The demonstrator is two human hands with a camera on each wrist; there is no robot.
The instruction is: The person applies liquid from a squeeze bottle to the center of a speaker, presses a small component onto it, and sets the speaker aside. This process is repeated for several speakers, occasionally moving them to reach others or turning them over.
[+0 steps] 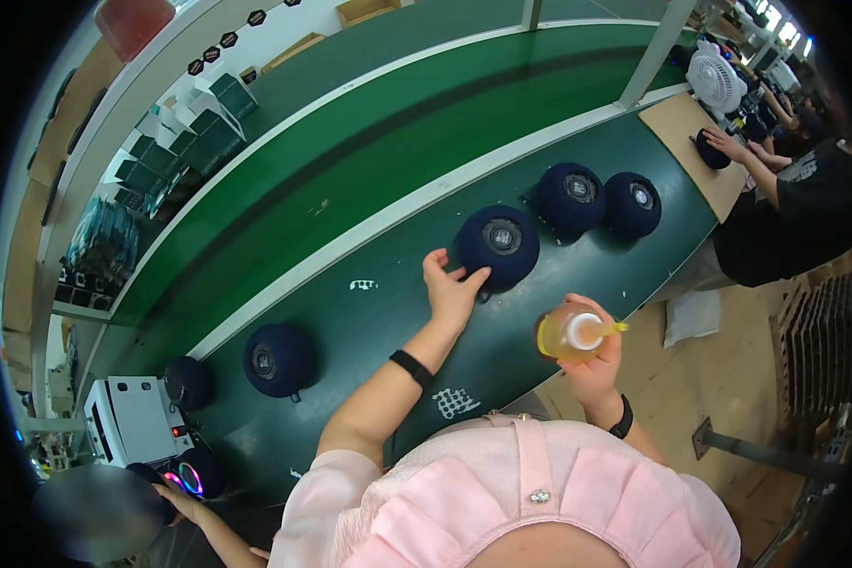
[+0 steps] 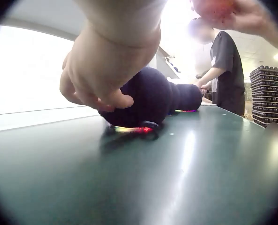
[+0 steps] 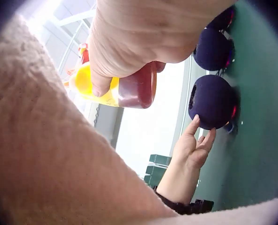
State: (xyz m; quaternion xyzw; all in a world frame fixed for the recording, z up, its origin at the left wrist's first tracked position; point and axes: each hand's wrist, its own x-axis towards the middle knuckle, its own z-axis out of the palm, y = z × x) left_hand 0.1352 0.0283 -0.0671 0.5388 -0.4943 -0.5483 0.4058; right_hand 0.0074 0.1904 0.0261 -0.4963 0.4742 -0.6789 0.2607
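A round dark blue speaker (image 1: 498, 248) stands on the green bench, its grey top disc facing up. My left hand (image 1: 452, 291) touches its near left side with thumb and fingertips, the fingers fairly loose; the left wrist view shows this hand (image 2: 106, 70) against the speaker (image 2: 148, 98), with red and yellow light under its base. In my right hand (image 1: 592, 364) is a bottle (image 1: 560, 333) of yellow liquid with a pointed tip, gripped over the bench's near edge. The right wrist view shows fingers round the bottle (image 3: 136, 89), which lies sideways in that view.
Two more speakers (image 1: 570, 199) (image 1: 632, 204) stand to the right, and two (image 1: 279, 360) (image 1: 188, 382) to the left near a white machine (image 1: 137, 421). Beyond runs a green conveyor (image 1: 350, 170). One person (image 1: 795, 208) works at the right; another's hand (image 1: 182, 502) is at lower left.
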